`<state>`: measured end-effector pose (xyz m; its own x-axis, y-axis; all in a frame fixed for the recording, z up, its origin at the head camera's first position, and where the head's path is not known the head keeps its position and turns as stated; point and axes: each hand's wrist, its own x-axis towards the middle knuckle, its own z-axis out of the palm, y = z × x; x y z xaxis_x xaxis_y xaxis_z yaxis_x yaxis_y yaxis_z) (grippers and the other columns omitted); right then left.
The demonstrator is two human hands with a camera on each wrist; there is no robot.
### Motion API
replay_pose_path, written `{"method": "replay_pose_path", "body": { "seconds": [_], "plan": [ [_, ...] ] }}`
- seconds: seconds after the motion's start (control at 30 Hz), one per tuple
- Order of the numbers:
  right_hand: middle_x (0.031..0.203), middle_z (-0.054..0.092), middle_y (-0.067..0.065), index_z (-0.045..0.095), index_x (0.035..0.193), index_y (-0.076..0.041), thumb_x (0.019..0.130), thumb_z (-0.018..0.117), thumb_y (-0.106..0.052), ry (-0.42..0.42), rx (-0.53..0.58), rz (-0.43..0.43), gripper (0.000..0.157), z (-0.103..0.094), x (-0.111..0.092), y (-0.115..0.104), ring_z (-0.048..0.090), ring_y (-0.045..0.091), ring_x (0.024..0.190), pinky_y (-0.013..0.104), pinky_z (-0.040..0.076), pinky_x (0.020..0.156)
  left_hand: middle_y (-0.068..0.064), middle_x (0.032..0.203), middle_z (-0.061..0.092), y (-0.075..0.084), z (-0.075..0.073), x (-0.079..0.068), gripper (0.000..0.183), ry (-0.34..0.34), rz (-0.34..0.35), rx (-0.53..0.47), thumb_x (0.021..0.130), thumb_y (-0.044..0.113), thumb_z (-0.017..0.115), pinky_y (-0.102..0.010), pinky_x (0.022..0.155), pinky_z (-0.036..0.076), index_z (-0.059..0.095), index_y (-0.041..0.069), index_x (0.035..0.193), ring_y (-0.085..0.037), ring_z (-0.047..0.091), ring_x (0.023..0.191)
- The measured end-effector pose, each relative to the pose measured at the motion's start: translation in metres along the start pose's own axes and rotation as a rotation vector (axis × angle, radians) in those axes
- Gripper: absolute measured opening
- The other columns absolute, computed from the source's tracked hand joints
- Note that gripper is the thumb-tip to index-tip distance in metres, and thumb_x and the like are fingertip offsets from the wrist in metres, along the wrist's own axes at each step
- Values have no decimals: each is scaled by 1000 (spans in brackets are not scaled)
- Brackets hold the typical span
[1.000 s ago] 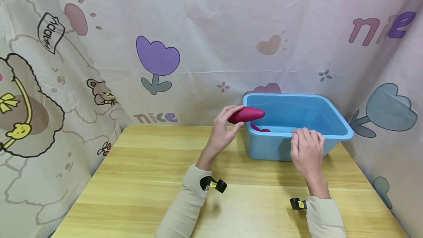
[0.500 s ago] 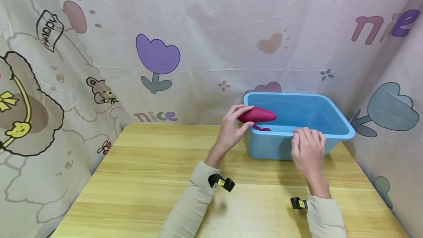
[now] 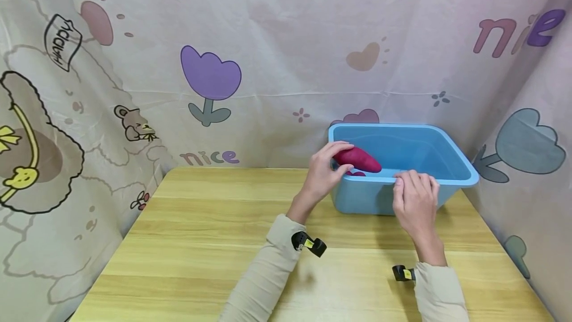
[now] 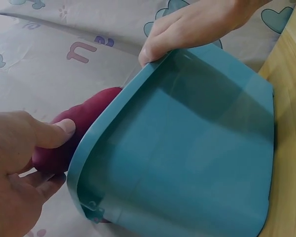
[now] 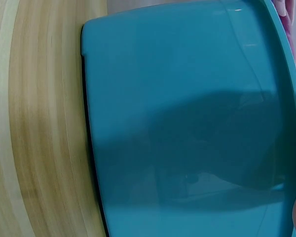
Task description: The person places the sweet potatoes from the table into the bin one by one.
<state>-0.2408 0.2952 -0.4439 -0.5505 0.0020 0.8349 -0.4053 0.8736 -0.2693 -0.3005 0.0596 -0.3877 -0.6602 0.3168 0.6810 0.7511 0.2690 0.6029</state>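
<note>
My left hand (image 3: 322, 172) holds a reddish-purple sweet potato (image 3: 363, 160) between thumb and fingers at the left end of a blue plastic bin (image 3: 366, 200). The tuber's tapered end points right and slants down inside the bin's opening. In the left wrist view the thumb lies on the sweet potato (image 4: 91, 111), right at the rim. Below it, a small bit of another reddish-purple thing (image 3: 357, 174) shows inside the bin, mostly hidden by the front wall. My right hand (image 3: 415, 201) grips the bin's front rim, fingers hooked over the edge.
The bin stands on a wood-grain table (image 3: 201, 242) at its back right. A printed cloth curtain (image 3: 277, 39) hangs behind the table and along both sides. Each sleeve carries a small black wrist camera (image 3: 309, 244).
My left hand has moved right with the sweet potato, from over the bin's left rim to inside the opening, and the tuber's tip has tilted down. The right hand stays on the rim.
</note>
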Motion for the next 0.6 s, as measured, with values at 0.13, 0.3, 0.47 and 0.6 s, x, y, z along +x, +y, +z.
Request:
{"method": "replay_pose_path", "body": {
  "seconds": [0.13, 0.3, 0.47, 0.6],
  "plan": [
    [94, 64, 18, 65, 96, 0, 106, 42, -20, 1, -1, -2, 32, -1, 0, 0, 52, 43, 95, 62, 31, 97, -8, 133, 64, 3, 4, 0, 43, -38, -25, 18, 88, 8, 82, -22, 97, 50, 70, 8, 129, -19, 59, 124],
    [94, 64, 18, 66, 95, 0, 106, 41, -20, -1, 4, -5, 33, 0, 1, -1, 52, 43, 95, 62, 31, 97, -9, 132, 64, 5, 5, 0, 40, -58, -36, 11, 88, 6, 80, -27, 99, 52, 70, 6, 127, -20, 59, 124],
    [94, 64, 18, 66, 95, 0, 106, 41, -19, 0, 2, -6, 34, 0, 2, 0, 52, 44, 95, 62, 31, 97, -7, 129, 66, 5, 6, -3, 35, -69, -41, 28, 90, 5, 78, -26, 101, 50, 71, 5, 124, -17, 60, 123],
    [94, 64, 18, 66, 96, 0, 106, 40, -19, -6, -6, -6, 34, -1, 0, 1, 51, 44, 94, 62, 31, 97, -7, 123, 69, 4, 6, -8, 28, -57, -23, 34, 92, 5, 77, -23, 101, 49, 73, 5, 120, -18, 63, 118]
  ]
}}
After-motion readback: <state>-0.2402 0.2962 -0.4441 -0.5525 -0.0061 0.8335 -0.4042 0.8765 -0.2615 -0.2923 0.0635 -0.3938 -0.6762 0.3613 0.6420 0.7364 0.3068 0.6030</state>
